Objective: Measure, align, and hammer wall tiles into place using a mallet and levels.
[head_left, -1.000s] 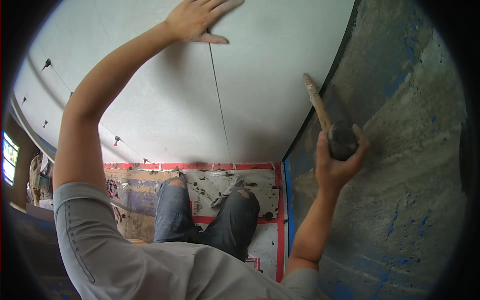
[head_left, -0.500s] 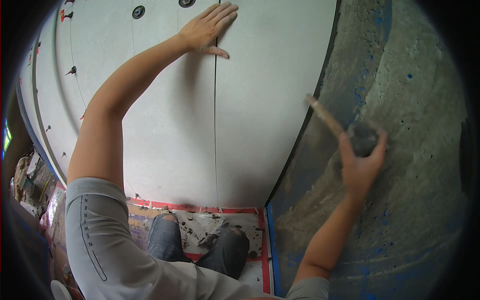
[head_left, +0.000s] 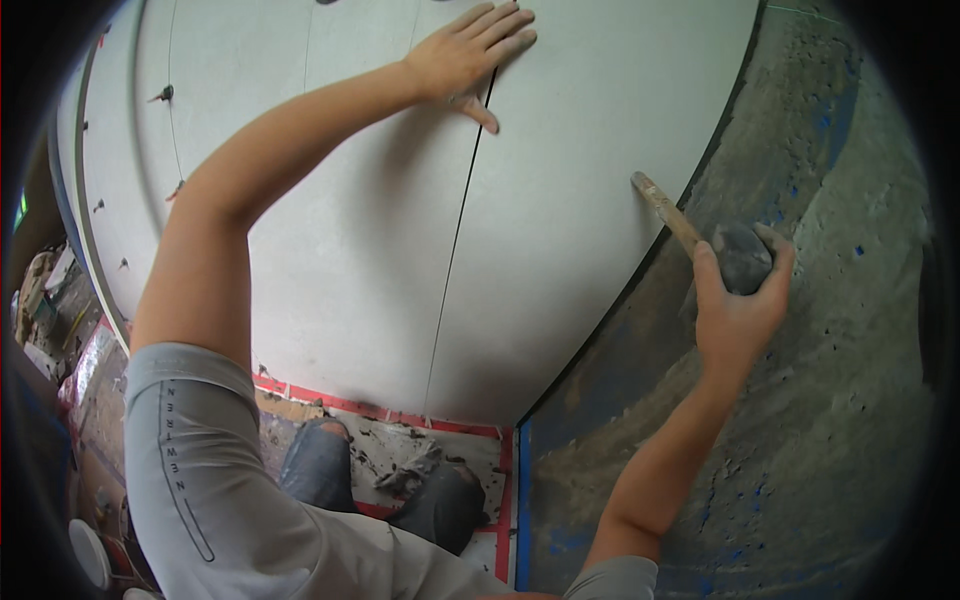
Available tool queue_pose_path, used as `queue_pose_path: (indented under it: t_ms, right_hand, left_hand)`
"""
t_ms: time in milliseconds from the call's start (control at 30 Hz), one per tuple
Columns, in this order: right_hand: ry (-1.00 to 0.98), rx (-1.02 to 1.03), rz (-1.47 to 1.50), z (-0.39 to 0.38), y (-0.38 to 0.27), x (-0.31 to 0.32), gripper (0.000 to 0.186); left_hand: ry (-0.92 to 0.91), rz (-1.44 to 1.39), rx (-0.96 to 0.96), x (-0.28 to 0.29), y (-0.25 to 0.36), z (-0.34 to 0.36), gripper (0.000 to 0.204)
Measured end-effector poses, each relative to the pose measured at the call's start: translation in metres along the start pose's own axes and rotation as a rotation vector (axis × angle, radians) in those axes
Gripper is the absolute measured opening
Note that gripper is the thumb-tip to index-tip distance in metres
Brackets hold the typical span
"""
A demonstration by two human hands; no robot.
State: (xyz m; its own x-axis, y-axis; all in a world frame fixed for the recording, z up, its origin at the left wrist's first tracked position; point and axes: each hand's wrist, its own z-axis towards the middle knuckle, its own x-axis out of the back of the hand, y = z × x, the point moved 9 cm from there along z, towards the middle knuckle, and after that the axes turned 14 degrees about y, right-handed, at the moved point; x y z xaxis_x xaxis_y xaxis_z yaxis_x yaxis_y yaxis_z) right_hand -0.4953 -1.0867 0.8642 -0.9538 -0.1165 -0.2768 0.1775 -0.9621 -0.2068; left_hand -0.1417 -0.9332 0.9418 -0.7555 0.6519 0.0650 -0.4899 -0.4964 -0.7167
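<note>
My left hand (head_left: 470, 55) lies flat with fingers spread on a large white panel (head_left: 570, 200), across its thin dark vertical seam. My right hand (head_left: 742, 310) is closed around the dark head of a rubber mallet (head_left: 744, 260). The mallet's wooden handle (head_left: 662, 203) points up and left, its end over the white panel near the right edge. I cannot tell whether the handle's end touches the panel.
Rough grey wall with blue specks (head_left: 800, 400) meets the panel along a dark gap at right. Red tape (head_left: 375, 410) borders the spattered floor sheet below, by my knees (head_left: 320, 465). Dark clips (head_left: 167, 93) sit along a seam at left. Clutter (head_left: 50, 300) lies far left.
The view has tilted, shifting the panel seam. The mallet's handle end has moved from the panel's right edge further over the white surface. My left hand stays spread on the panel.
</note>
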Motion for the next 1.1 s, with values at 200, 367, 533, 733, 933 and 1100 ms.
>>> queue_pose_path:
  t_ms: [200, 367, 533, 733, 933, 1100]
  right_hand:
    - [-0.172, -0.106, -0.172, 0.012, 0.022, -0.018, 0.052]
    - [-0.184, -0.144, -0.208, 0.036, 0.021, -0.017, 0.053]
    - [-0.039, -0.057, -0.121, 0.107, -0.026, -0.001, 0.053]
    - [0.012, 0.164, -0.326, 0.148, -0.009, -0.054, 0.067]
    - [0.067, 0.127, -0.349, 0.143, -0.004, -0.040, 0.077]
    - [0.032, 0.098, -0.293, 0.103, -0.005, -0.026, 0.070]
  left_hand:
    - [-0.086, 0.005, -0.022, -0.008, -0.016, 0.027, 0.136]
    - [-0.058, 0.007, -0.050, 0.010, -0.064, 0.109, 0.129]
    - [-0.198, 0.007, -0.041, 0.035, -0.069, 0.112, 0.134]
    - [-0.208, 0.009, -0.027, 0.033, -0.068, 0.113, 0.132]
    - [-0.125, -0.028, -0.088, 0.026, -0.063, 0.113, 0.133]
    - [-0.280, 0.073, 0.043, 0.023, -0.069, 0.107, 0.137]
